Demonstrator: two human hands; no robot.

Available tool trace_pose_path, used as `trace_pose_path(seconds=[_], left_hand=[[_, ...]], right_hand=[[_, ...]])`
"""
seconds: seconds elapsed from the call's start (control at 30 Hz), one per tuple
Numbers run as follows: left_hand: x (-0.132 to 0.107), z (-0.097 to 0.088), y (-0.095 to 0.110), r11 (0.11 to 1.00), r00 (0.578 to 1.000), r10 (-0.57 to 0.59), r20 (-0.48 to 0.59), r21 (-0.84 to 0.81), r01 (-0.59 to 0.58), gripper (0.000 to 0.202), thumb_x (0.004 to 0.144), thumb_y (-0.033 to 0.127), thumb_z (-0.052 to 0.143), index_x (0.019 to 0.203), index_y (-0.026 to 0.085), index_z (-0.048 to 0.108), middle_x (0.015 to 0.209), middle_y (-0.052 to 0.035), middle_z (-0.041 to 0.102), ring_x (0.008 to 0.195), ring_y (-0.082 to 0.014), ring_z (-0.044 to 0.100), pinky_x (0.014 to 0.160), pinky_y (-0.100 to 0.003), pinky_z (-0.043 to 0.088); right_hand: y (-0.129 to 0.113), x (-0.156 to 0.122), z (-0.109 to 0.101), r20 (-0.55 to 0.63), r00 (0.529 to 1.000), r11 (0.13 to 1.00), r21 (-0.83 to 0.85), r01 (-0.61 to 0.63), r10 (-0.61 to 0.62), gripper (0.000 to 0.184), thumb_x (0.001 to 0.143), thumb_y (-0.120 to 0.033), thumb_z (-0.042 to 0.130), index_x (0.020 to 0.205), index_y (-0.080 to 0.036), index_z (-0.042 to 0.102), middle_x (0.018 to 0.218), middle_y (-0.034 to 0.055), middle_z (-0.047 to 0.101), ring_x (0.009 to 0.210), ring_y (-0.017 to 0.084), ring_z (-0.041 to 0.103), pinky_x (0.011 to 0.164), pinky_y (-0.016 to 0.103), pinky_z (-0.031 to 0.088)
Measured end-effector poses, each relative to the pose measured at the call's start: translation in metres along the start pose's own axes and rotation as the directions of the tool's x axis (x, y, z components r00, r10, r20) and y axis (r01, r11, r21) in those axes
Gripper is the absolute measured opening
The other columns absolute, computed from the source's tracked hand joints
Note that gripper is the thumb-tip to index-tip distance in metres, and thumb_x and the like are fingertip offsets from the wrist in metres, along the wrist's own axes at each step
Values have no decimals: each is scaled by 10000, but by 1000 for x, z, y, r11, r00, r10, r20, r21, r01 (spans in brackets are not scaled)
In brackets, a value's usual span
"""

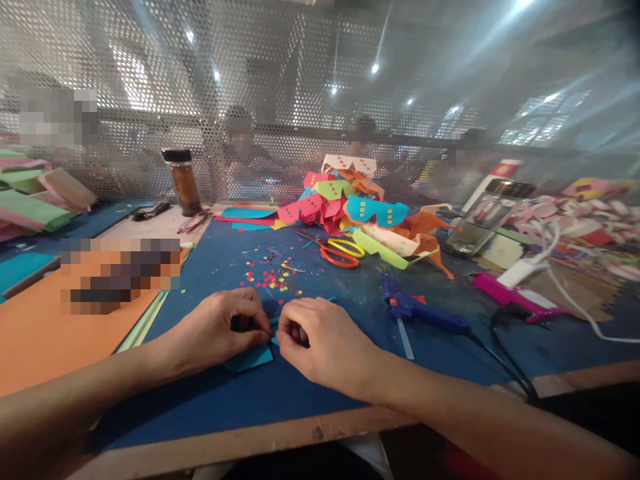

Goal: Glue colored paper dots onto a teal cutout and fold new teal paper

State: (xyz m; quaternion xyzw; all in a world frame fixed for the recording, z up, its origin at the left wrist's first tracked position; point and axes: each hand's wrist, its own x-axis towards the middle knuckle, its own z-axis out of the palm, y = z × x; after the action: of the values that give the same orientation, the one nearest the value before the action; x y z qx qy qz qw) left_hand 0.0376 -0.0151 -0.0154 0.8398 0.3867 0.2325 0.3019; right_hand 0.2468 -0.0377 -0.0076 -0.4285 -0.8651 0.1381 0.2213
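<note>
My left hand point(217, 333) is closed in a pinch over a folded piece of blue paper point(253, 359), which lies low over the table beneath the fingers. Close beside it, my right hand point(327, 340) is also pinched, with a bit of the same blue paper between its thumb and fingers. Part of the paper is hidden behind both hands. Small red and yellow paper squares point(273, 275) are scattered just beyond my fingers. Scissors with red and yellow handles point(340, 253) rest farther back.
A blue glue gun point(425, 312) with its cord lies right of my hands. Folded paper masks point(377, 212) are heaped at the back. Orange sheets point(40, 340) lie left. A dark-lidded jar point(183, 183), a clear jar point(493, 220) and a pink power strip point(515, 298) stand around.
</note>
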Motion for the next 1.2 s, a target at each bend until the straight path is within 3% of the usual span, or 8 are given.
trace_pose_path(seconds=[0.43,0.73,1.2], left_hand=[[2,2,4,999,1000,-11,-9,53,11,101,831,196,645,766,213,720,791,22,634,686,-122,577,638,-242,425],[2,3,3,998,1000,-23,8,66,23,108,827,186,631,776,216,721,797,25,640,667,-113,563,622,-230,411],[2,4,5,997,999,-43,-13,67,44,86,816,184,625,767,206,692,778,26,648,654,-116,552,608,-233,410]], right_hand=[[-4,1,-3,-6,999,997,57,-43,44,159,838,-189,625,687,-184,574,632,-46,579,585,100,455,655,278,333],[-1,0,-1,4,999,999,23,-39,39,114,758,-143,633,666,-185,579,645,-45,588,615,107,478,656,284,321],[-1,0,1,3,1000,1000,6,-13,13,126,748,-140,632,655,-181,558,632,-48,561,610,105,462,659,280,315]])
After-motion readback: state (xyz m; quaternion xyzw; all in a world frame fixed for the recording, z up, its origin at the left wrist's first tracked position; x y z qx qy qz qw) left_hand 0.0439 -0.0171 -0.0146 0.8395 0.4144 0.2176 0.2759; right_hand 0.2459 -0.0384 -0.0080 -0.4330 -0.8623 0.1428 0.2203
